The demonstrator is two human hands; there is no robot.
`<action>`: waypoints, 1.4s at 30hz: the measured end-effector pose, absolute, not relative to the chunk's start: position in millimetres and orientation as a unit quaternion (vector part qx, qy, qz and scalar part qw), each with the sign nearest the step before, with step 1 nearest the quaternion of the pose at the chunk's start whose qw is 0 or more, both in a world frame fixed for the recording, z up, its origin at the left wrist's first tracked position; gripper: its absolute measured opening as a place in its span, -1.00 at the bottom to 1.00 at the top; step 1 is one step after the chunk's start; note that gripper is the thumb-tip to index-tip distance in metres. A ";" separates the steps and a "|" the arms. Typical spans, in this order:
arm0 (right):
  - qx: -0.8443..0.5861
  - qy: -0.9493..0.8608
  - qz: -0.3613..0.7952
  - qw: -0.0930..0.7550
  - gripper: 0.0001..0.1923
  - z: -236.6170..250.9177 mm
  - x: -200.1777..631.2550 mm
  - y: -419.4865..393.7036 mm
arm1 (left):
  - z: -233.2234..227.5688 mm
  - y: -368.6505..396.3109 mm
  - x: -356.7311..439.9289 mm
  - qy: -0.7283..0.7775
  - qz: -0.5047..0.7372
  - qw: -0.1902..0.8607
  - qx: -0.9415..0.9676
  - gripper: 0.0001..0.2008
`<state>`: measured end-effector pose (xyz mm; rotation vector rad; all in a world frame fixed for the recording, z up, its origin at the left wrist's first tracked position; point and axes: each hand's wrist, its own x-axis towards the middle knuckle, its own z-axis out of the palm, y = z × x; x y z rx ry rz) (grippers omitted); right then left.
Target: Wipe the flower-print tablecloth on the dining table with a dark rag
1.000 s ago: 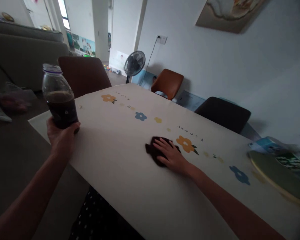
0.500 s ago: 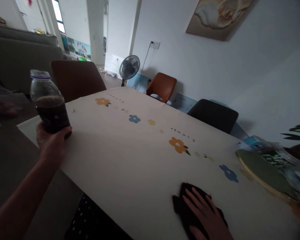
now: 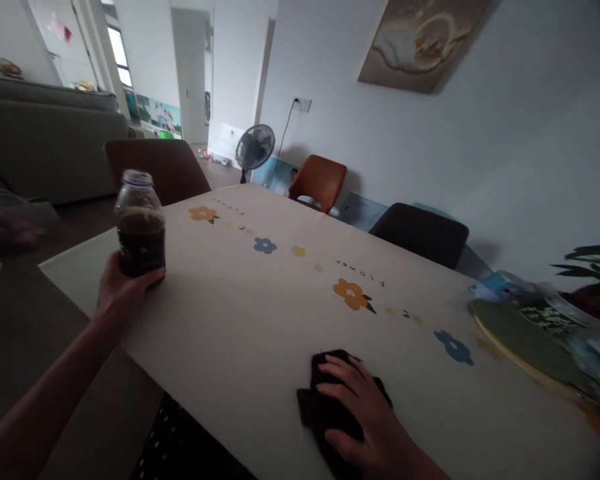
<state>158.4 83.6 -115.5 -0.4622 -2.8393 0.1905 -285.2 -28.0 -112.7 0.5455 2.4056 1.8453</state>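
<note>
A clear plastic bottle [image 3: 141, 243], uncapped and partly filled with dark liquid, is upright at the table's left side. My left hand [image 3: 120, 287] wraps its fingers and thumb around the lower part. Whether its base touches the table cannot be made out. On the near part of the white table [image 3: 230, 307], my right hand [image 3: 365, 417] lies flat over a dark cloth [image 3: 331, 417], fingers stretched out and slightly apart. Cloth shows around the fingers and below the thumb; the palm hides the rest.
A round green board [image 3: 520, 340] and a potted plant [image 3: 590, 267] stand at the table's right end. Chairs line the far side, among them an orange one [image 3: 325, 177] and a dark one [image 3: 423, 233]. A fan [image 3: 255, 147] stands beyond the table.
My left hand has moved right and the bottle with it, now further over the table. My right hand has slid the cloth leftward across the tabletop. The view has shifted slightly.
</note>
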 end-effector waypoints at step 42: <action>-0.418 -0.343 0.813 0.216 -0.60 -47.5 19.4 133.8 | -92.7 33.0 -231.3 0.694 0.271 -0.076 0.663 -0.42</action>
